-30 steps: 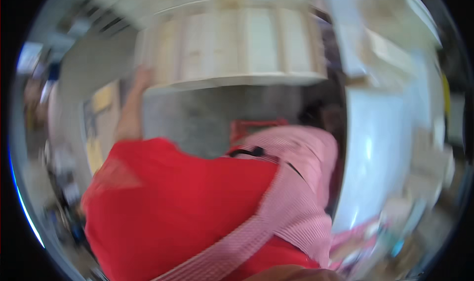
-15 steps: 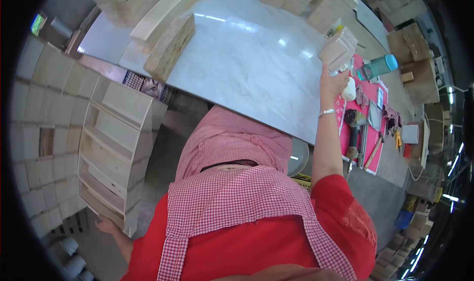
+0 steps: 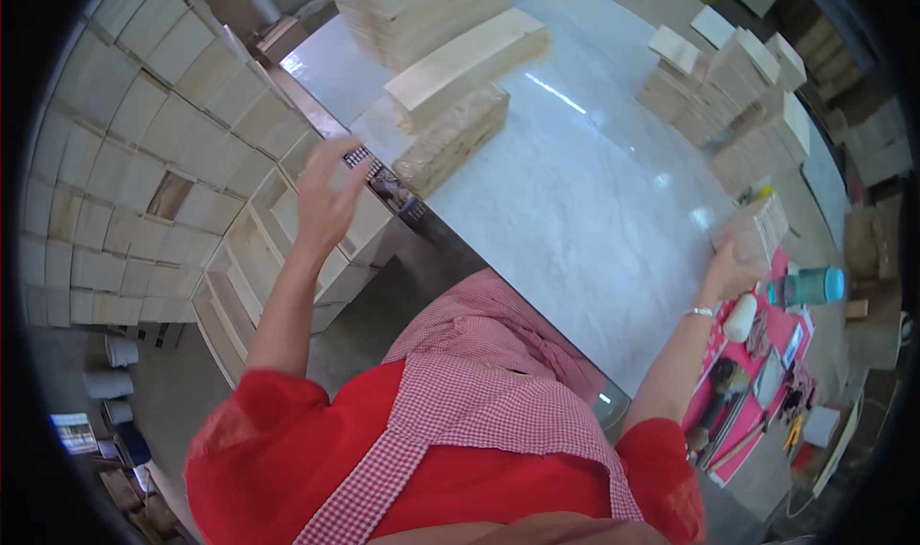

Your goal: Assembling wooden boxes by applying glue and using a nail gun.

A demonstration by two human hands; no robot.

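My left hand [image 3: 328, 195] is raised at the left over a pale wooden rack [image 3: 251, 267] with open compartments. Its fingers are spread and hold nothing. At the table's right side, my right hand [image 3: 732, 273] grips the near end of a small stack of pale wooden pieces [image 3: 751, 231]; some of its fingers are hidden by the stack. Close to that hand, a white bottle [image 3: 739, 318] lies on a pink mat [image 3: 709, 355], with a teal water bottle [image 3: 807, 286] just beyond.
A glossy marbled table [image 3: 585, 229] spans the middle. On it are a curved wooden piece [image 3: 470, 61], a rough wooden block [image 3: 452, 143] and a tall stack of boards [image 3: 422, 13]. More wooden stacks [image 3: 728, 95] stand far right. A wall of stacked boxes [image 3: 125, 162] rises at left.
My left hand has come up from the rack's lower end to above its upper end, fingers apart. My right hand stays at the small wooden stack. The view has turned toward the left.
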